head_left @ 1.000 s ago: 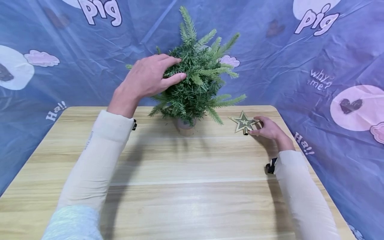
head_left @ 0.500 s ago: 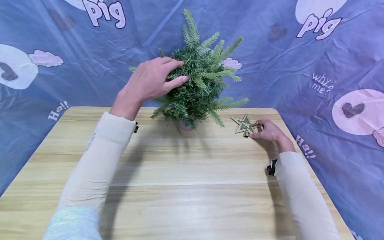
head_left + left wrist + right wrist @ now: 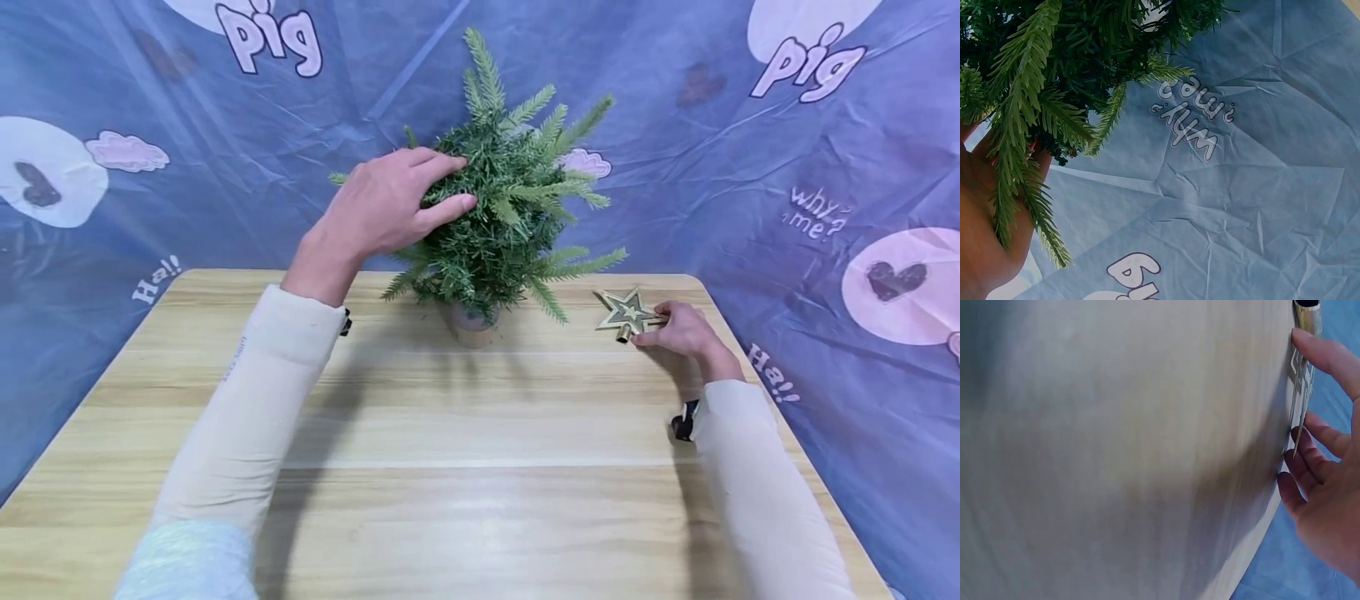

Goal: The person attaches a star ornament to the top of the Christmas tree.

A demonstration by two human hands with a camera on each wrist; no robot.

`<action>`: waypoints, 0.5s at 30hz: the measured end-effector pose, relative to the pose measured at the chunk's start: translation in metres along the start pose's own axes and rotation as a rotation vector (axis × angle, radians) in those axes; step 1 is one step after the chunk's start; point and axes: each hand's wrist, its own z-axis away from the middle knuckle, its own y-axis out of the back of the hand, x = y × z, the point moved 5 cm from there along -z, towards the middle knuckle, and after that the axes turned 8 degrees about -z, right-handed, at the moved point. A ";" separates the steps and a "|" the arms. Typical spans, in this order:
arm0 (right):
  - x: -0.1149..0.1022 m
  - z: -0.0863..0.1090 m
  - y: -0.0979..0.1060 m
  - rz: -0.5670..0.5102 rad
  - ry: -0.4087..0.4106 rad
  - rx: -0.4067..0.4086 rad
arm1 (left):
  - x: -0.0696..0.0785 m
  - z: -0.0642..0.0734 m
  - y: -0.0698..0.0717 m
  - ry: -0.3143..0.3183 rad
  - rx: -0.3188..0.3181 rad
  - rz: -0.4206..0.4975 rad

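A small artificial Christmas tree (image 3: 498,225) stands upright near the table's back edge, on a pale round base (image 3: 471,329). My left hand (image 3: 386,204) rests against the left side of its foliage, visible fingers nearly straight. Branches hide part of this hand (image 3: 988,231) in the left wrist view. At the back right, my right hand (image 3: 684,329) pinches the right side of a gold star tree topper (image 3: 628,315), low over the table. The right wrist view shows the thumb (image 3: 1329,356) beside the topper's hollow gold tube (image 3: 1309,320), with the fingers (image 3: 1307,459) around the star's points.
The wooden table (image 3: 480,517) reaches back to a blue printed cloth (image 3: 360,75), which also hangs along the sides. A black device (image 3: 684,421) is on the right wrist, close over the tabletop.
The star topper shifts slightly right along with the right hand, and the thumb and fingers come closer together on it. The left hand stays against the tree. The head view drifts slightly.
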 end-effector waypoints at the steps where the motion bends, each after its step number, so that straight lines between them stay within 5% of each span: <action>1: 0.001 0.001 0.001 -0.014 -0.004 0.005 | 0.001 -0.001 0.000 0.000 0.003 0.002; 15: 0.002 0.004 0.002 -0.022 -0.024 0.002 | 0.001 0.001 0.000 -0.009 0.023 0.015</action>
